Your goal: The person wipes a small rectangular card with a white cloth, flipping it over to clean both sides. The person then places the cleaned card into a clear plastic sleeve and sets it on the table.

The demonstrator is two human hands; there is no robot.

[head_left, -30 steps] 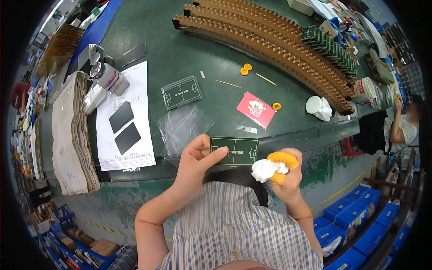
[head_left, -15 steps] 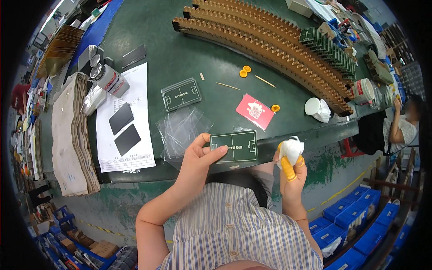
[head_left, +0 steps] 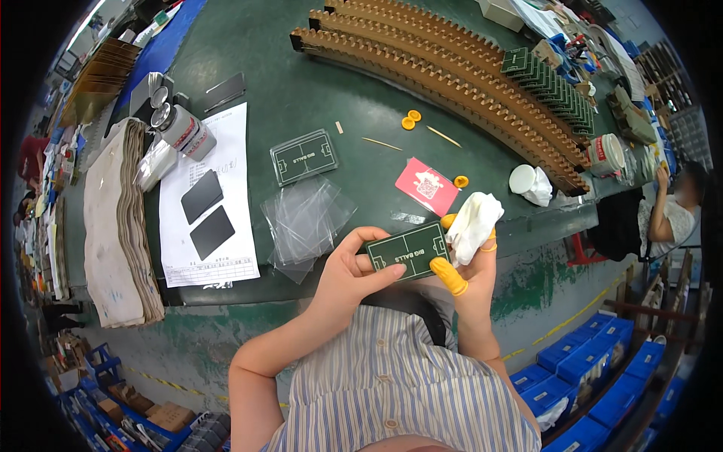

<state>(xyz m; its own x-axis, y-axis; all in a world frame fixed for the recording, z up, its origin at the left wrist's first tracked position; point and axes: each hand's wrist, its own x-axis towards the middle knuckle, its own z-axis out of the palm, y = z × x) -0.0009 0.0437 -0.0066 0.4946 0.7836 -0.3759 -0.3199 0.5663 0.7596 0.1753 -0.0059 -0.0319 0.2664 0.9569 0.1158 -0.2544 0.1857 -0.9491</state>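
Observation:
My left hand [head_left: 348, 273] grips the left end of a dark green card [head_left: 413, 242] marked with white soccer-pitch lines, its thumb across the face. Closed around a crumpled white cloth [head_left: 474, 224], my right hand [head_left: 476, 280] meets the card's right end. A yellow finger cot [head_left: 449, 276] on its thumb presses against the card's face. Beyond the card lie a clear case with a similar pitch design [head_left: 303, 158], a fan of clear plastic sleeves [head_left: 305, 218] and a pink card [head_left: 427, 187].
Slotted wooden racks [head_left: 422, 79] cross the far right, with several green cards [head_left: 553, 94] standing in them. Loose yellow finger cots [head_left: 408, 123] and thin wooden sticks [head_left: 443, 136] lie mid-table. At left are a paper sheet [head_left: 226, 166], a metal bottle [head_left: 188, 134] and stacked cloths [head_left: 113, 226].
My right hand has moved left with the cloth and now touches the card. The card has shifted slightly right and tilted, its right end higher.

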